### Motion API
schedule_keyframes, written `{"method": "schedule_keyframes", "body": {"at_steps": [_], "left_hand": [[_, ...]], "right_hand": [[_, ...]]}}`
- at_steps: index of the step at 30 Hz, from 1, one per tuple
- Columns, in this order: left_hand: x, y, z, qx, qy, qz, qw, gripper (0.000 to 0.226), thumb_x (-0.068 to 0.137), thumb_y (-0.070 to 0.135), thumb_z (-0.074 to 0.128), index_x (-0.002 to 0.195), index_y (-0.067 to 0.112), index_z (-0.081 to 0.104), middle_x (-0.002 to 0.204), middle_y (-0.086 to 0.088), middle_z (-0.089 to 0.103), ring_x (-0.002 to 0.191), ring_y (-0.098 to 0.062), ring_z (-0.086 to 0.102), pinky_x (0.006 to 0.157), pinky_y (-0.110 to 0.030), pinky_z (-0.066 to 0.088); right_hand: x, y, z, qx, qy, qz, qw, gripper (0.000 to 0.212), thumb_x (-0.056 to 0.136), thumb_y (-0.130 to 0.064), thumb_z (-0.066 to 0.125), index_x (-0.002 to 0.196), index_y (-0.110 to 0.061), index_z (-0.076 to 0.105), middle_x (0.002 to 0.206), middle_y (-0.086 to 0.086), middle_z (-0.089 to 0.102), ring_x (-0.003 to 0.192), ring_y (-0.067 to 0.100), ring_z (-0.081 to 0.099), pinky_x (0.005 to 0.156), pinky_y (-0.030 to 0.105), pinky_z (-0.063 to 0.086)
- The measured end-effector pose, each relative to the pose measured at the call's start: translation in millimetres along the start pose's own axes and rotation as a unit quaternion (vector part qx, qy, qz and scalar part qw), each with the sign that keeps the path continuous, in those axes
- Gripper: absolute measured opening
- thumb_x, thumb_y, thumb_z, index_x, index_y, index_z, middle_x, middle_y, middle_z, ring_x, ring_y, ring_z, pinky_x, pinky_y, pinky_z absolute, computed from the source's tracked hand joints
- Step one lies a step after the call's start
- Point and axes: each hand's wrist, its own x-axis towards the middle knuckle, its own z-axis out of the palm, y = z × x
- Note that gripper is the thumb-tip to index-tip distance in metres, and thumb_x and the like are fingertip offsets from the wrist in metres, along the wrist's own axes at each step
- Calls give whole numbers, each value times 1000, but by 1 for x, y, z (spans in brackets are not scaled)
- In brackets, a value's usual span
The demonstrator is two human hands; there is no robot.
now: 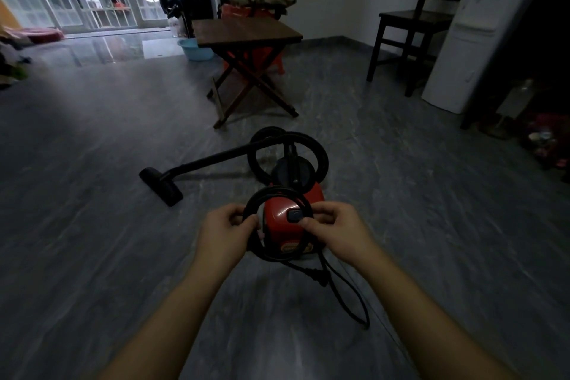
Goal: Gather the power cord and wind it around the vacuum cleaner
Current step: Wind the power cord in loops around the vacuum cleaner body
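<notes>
**Both hands on the cord at the red canister**

Nearest the camera, 2 bare forearms reach in, and between them a slack tail of the thin black rubber power cord (345, 293) trails on the grey marble-look floor (92, 256), with what looks like the plug lying near the canister's base; it is too dark to be sure. The left hand (225, 231) has its fingers pinched shut on the cord's loop at the left, and the right hand (333, 227) grips the same loop on the right, thumb over it. That loop arches around the near end of the small red plastic vacuum cleaner (285, 225), which sits on the floor.

My read: the cord is light, limp and springy, likely to uncoil if let go, so hold it close to the body and keep it taut. The canister looks light enough to shift under a pull.

Further off, the black ribbed hose (320, 154) curls above the canister and the black wand (216, 160) runs left to its floor head. How many turns are wound is hidden behind the hands. Beyond stands a dark wooden folding table (246, 32).
</notes>
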Motion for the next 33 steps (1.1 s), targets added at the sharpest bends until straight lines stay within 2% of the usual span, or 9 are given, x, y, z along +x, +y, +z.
{"method": "schedule_keyframes", "body": {"at_steps": [3, 7, 11, 14, 17, 20, 24, 28, 33], "left_hand": [[-2, 5, -5, 7, -47, -22, 999, 2, 90, 1, 63, 92, 0, 63, 83, -23, 72, 79, -35, 74, 74, -51, 61], [0, 6, -11, 106, -67, 14, 992, 10, 84, 13, 73, 93, 12, 68, 82, -15, 71, 76, -29, 72, 70, -45, 61], [1, -1, -16, 237, -73, 94, 964, 25, 79, 32, 78, 101, 26, 68, 87, 7, 69, 73, -10, 68, 69, -34, 59], [1, -2, -18, 263, -102, 127, 951, 26, 79, 41, 76, 102, 37, 65, 90, 15, 68, 75, -1, 66, 67, -21, 54], [-1, 2, -16, 277, -148, 142, 939, 19, 84, 34, 74, 97, 43, 63, 86, 19, 66, 78, 5, 63, 68, -13, 46], [-2, 3, -16, 271, -196, 124, 934, 19, 85, 27, 73, 85, 43, 63, 77, 12, 69, 70, 3, 65, 63, -19, 51], [-3, 7, -13, 202, -190, 89, 957, 10, 87, 18, 72, 86, 27, 70, 79, -9, 73, 71, -29, 70, 62, -41, 58], [0, 6, -13, 158, -125, 89, 975, 6, 88, 17, 71, 88, 24, 70, 81, -8, 74, 72, -29, 71, 65, -44, 60], [9, 3, -24, 99, -13, 90, 991, 8, 88, 17, 70, 85, 24, 70, 79, -3, 75, 73, -26, 72, 68, -48, 61]], "right_hand": [[3, 1, -7, -19, -15, -4, 1000, 21, 86, -12, 74, 106, -18, 74, 95, 8, 75, 89, 19, 73, 76, 24, 58], [3, -1, -13, -60, -41, -18, 997, 22, 88, -12, 71, 110, -16, 74, 97, 4, 75, 95, 19, 71, 84, 31, 59], [-2, -9, -20, -92, -70, -28, 993, 20, 89, -8, 69, 107, -15, 74, 74, -19, 71, 75, -6, 67, 68, 13, 52], [-5, -12, -18, -135, -89, -42, 986, 22, 89, -8, 69, 106, -19, 75, 86, -11, 74, 84, -2, 70, 73, 15, 54], [-6, -11, -12, -181, -99, -59, 977, 21, 87, -7, 70, 105, -18, 75, 96, -3, 76, 89, 5, 71, 81, 19, 57], [-8, -11, -11, -191, -103, -64, 974, 22, 87, -5, 70, 103, -19, 75, 95, -6, 75, 86, -2, 69, 78, 12, 54], [-4, -8, -10, -159, -66, -70, 983, 33, 86, -8, 72, 91, -40, 69, 92, -12, 73, 89, -3, 69, 78, 16, 55], [1, -4, -10, -107, -26, -64, 992, 24, 85, -10, 74, 98, -30, 72, 98, -4, 75, 94, 8, 71, 83, 26, 58], [3, 7, -20, -127, -23, -7, 992, 23, 86, -8, 72, 109, -13, 71, 93, -2, 72, 81, 1, 68, 72, 17, 55]]}}
